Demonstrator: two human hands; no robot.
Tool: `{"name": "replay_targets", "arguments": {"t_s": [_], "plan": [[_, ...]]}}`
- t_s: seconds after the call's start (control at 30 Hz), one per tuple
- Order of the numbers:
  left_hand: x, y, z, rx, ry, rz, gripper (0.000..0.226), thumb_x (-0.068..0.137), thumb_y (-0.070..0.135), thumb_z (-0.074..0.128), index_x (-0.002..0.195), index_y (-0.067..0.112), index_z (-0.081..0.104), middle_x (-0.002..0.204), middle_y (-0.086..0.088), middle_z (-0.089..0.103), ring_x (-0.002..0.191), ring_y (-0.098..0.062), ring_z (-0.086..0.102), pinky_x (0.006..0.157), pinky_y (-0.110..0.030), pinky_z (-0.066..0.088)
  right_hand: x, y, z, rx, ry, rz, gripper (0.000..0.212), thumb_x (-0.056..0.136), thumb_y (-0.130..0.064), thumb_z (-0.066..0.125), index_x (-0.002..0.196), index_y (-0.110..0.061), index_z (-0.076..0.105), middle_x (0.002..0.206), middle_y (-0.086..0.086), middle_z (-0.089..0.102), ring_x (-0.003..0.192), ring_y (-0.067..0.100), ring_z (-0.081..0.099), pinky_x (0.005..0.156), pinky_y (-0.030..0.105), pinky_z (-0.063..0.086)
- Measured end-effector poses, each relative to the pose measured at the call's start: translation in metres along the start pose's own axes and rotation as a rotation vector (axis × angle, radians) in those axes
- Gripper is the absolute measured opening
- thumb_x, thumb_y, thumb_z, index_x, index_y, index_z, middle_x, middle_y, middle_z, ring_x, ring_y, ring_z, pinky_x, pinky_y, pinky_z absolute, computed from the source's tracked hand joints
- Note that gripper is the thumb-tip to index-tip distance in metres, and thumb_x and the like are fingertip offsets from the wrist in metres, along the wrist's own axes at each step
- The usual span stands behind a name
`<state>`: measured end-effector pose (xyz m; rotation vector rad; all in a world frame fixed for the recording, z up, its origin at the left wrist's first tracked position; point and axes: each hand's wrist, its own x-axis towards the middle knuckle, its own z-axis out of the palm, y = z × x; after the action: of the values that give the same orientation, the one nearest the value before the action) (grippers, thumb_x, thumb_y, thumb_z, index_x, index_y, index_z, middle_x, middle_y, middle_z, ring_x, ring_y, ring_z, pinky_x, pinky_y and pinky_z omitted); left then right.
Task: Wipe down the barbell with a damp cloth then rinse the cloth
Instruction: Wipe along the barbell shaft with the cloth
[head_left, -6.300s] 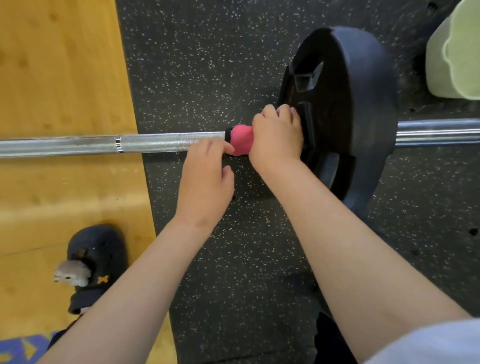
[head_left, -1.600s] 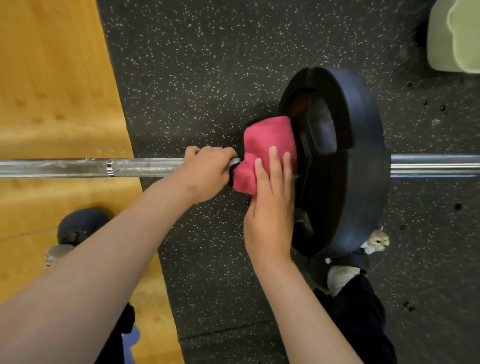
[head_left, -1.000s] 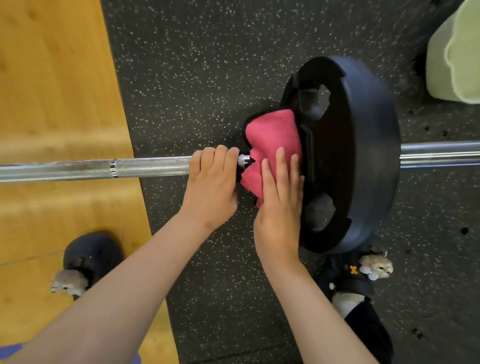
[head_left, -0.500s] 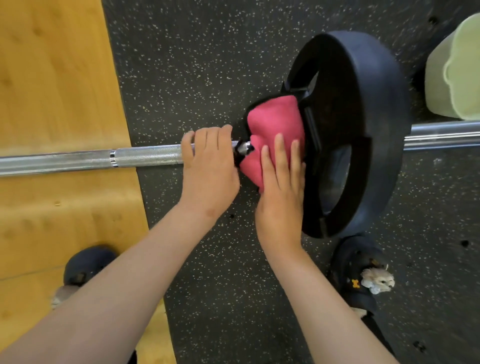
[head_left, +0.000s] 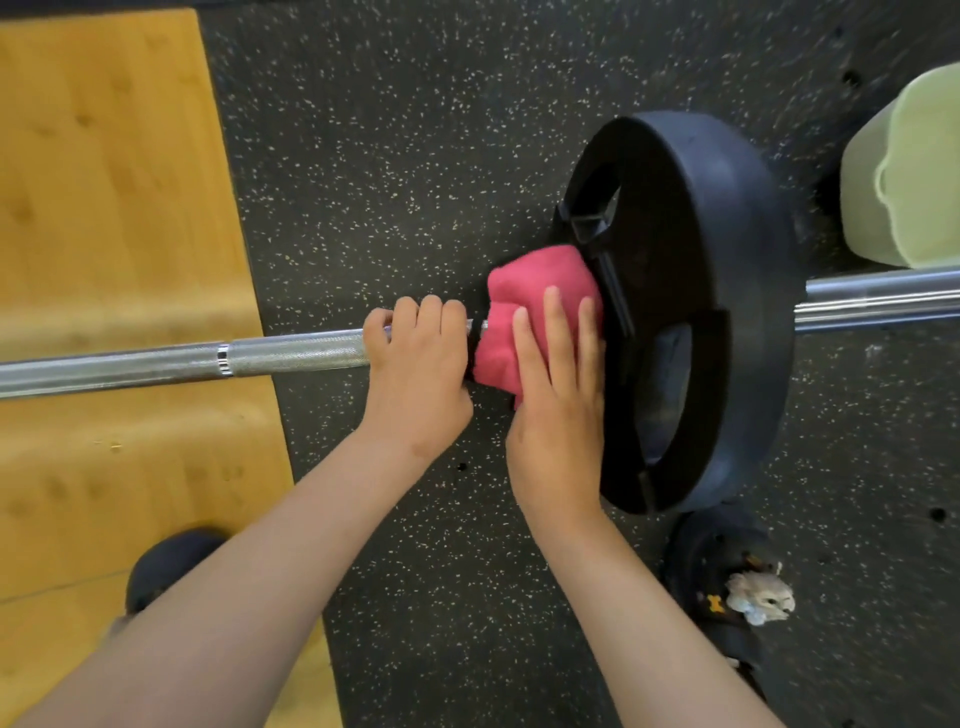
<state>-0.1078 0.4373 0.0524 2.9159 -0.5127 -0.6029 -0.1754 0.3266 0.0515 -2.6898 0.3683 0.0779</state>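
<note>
The steel barbell (head_left: 156, 364) runs left to right across the floor and carries a black weight plate (head_left: 727, 312) on its right side. My left hand (head_left: 415, 374) grips the knurled bar just left of the plate. A pink cloth (head_left: 524, 306) lies bunched against the plate's inner face, around the bar's collar. My right hand (head_left: 556, 405) presses the cloth against the plate with straight fingers. The collar under the cloth is hidden.
A pale green bucket (head_left: 904, 176) stands at the far right behind the bar's sleeve (head_left: 883, 299). Wooden platform (head_left: 104, 208) on the left, speckled black rubber floor (head_left: 389, 130) in the middle. My dark slippers (head_left: 727, 587) stand near the plate and at lower left.
The plate has turned, its cut-outs now in a different position. My right hand and the pink cloth stay pressed on its inner face; my left hand keeps its grip on the bar.
</note>
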Motion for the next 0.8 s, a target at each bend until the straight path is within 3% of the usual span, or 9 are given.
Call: {"name": "replay_targets", "arguments": {"t_s": [0.1, 0.27, 0.37, 0.6, 0.7, 0.8], "plan": [[0.007, -0.001, 0.001, 0.055, 0.016, -0.008, 0.033, 0.062, -0.001, 0.057, 0.092, 0.012, 0.050, 0.088, -0.005, 0.052, 0.085, -0.029, 0.049, 0.084, -0.044, 0.035, -0.016, 0.005, 0.005, 0.000, -0.002, 0.012, 0.088, 0.074, 0.023, 0.052, 0.151, -0.015, 0.029, 0.161, -0.001, 0.008, 0.149, 0.022, -0.002, 0.119, 0.040, 0.009], [0.021, -0.005, -0.001, 0.075, 0.059, 0.004, 0.024, 0.072, 0.001, 0.048, 0.093, 0.013, 0.050, 0.089, -0.005, 0.053, 0.088, -0.029, 0.050, 0.089, -0.045, 0.034, -0.002, 0.001, 0.012, 0.030, 0.014, 0.012, 0.091, 0.073, 0.023, 0.048, 0.152, -0.014, 0.024, 0.161, 0.002, 0.005, 0.149, 0.027, -0.002, 0.114, 0.036, 0.020], [0.033, -0.010, -0.011, 0.042, -0.001, 0.022, 0.023, 0.080, 0.005, 0.047, 0.102, 0.013, 0.048, 0.100, -0.005, 0.054, 0.099, -0.029, 0.047, 0.096, -0.044, 0.027, 0.022, -0.004, 0.013, 0.060, 0.047, 0.000, 0.085, 0.077, 0.022, 0.046, 0.152, -0.013, 0.026, 0.161, 0.004, 0.006, 0.148, 0.030, 0.000, 0.111, 0.050, 0.034], [0.068, -0.026, -0.024, 0.062, 0.093, 0.072, 0.037, 0.083, 0.010, 0.049, 0.120, 0.011, 0.049, 0.112, -0.009, 0.052, 0.107, -0.030, 0.046, 0.100, -0.043, 0.025, 0.074, -0.007, 0.015, 0.094, 0.122, -0.058, 0.069, 0.085, 0.019, 0.046, 0.148, -0.008, 0.036, 0.159, 0.010, 0.018, 0.148, 0.033, 0.004, 0.121, 0.041, 0.002], [0.073, -0.024, -0.021, 0.090, 0.180, 0.022, 0.041, 0.084, 0.007, 0.047, 0.125, 0.007, 0.049, 0.112, -0.012, 0.054, 0.105, -0.033, 0.048, 0.099, -0.045, 0.029, 0.062, -0.008, 0.016, 0.040, 0.080, -0.034, 0.077, 0.083, 0.017, 0.051, 0.151, -0.012, 0.029, 0.162, 0.006, 0.007, 0.149, 0.029, -0.001, 0.120, 0.037, -0.001], [0.083, -0.023, -0.027, 0.045, 0.111, -0.025, 0.040, 0.086, 0.007, 0.043, 0.126, 0.007, 0.047, 0.116, -0.012, 0.050, 0.108, -0.033, 0.044, 0.097, -0.045, 0.027, 0.049, -0.002, 0.024, -0.021, 0.033, -0.035, 0.087, 0.080, 0.013, 0.060, 0.153, -0.016, 0.024, 0.160, -0.001, -0.006, 0.148, 0.023, -0.005, 0.118, 0.038, 0.003]]}}
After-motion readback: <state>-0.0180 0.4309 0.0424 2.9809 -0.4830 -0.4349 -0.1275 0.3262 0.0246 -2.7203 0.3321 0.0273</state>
